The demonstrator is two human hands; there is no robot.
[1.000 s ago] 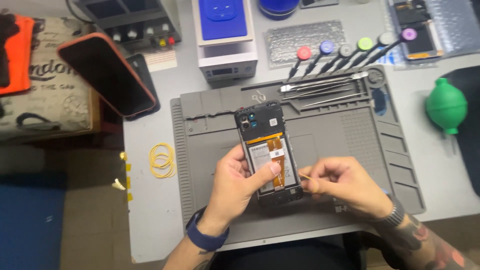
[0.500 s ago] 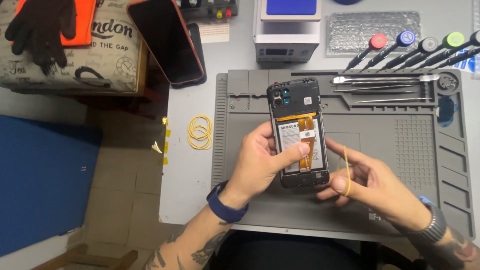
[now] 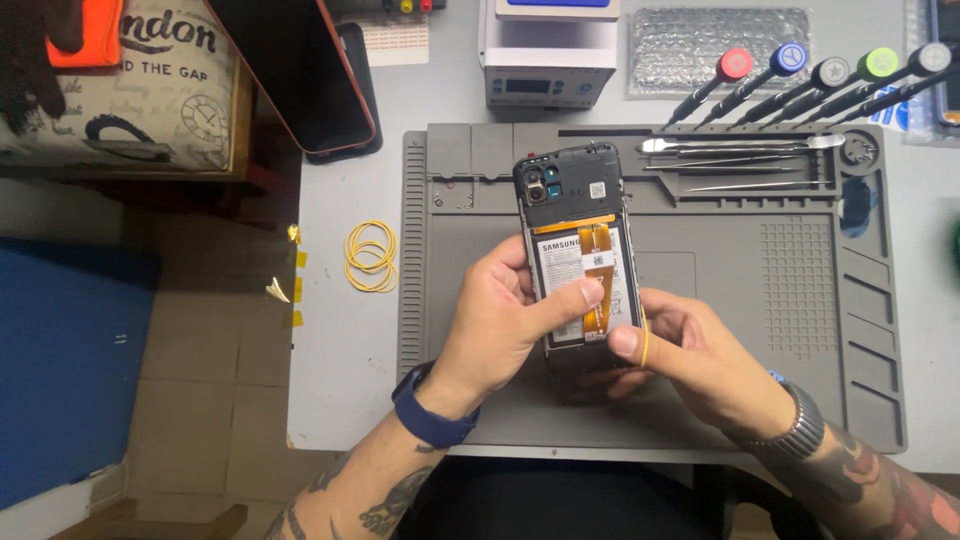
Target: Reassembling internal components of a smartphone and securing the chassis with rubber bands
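Item: opened phone [image 3: 577, 255], back cover off, battery and orange flex cable exposed, camera end pointing away from me; it sat over the middle of the grey work mat [image 3: 740, 300] on the table [image 3: 345, 350], held up between both hands rather than lying flat, as far as I could tell. Left hand [image 3: 500, 320]: grip closed around the phone's left edge, thumb pressed across the lower part of the battery. Right hand [image 3: 690, 355]: grip closed on the phone's lower right corner, with a yellow rubber band [image 3: 644, 340] stretched over the forefinger beside the frame. Loose yellow rubber bands [image 3: 371, 256] lay on the table just left of the mat. Row of screwdrivers [image 3: 800, 80] with coloured caps, above the mat, untouched. Metal tweezers and pry tools [image 3: 745, 160] rested in the mat's top tray. A second phone in a red case [image 3: 300, 75] leaned at the table's upper left; a small white bench device [image 3: 548, 70] stood behind the mat. Status, by my judgement: disassembly was already done as far as the rear cover; the band was not yet around the phone body, and no cover was in place, so banding or closing remained open. Whether any screws were out, I could not tell.
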